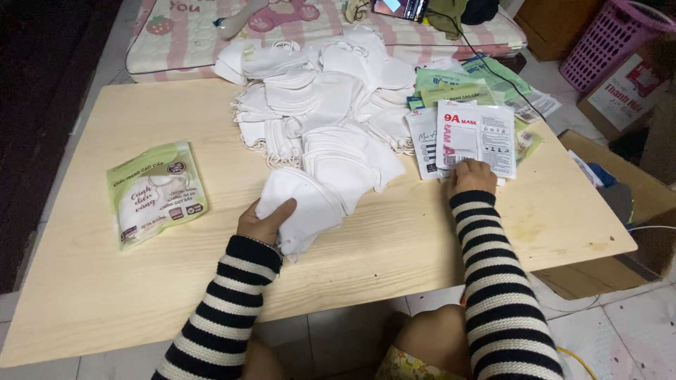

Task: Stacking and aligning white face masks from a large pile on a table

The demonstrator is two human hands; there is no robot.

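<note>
Head view, looking down on a pale wooden counter [141,281]. Left hand [264,222], lower centre of the frame, is closed around a small stack of white folded masks [317,197], thumb on top, fingers hidden underneath. Right hand [470,176], centre right, lies fingers-down on the bottom edge of a white pouch with red lettering [477,137]; cannot tell whether it pinches the pouch or only presses it flat. Both sleeves are black-and-white striped.

Big loose heap of white masks [324,91] fills the upper centre, touching the held stack. More flat pouches, green and white [458,84], are fanned under and behind the white pouch, upper right. One filled green pouch [155,191] lies alone at the left, well apart.

Risks, as I judge them:
- Held stack overlaps the heap; lifting it may snag ear loops and drag extra masks along
- Grip covers one end only, so the stack may fan out or shed a mask
- Slick pouches overlap; pulling one may slide its neighbours toward the counter's right edge and onto the floor
- Heap overhangs the far edge, upper centre; a nudge may spill it
</note>
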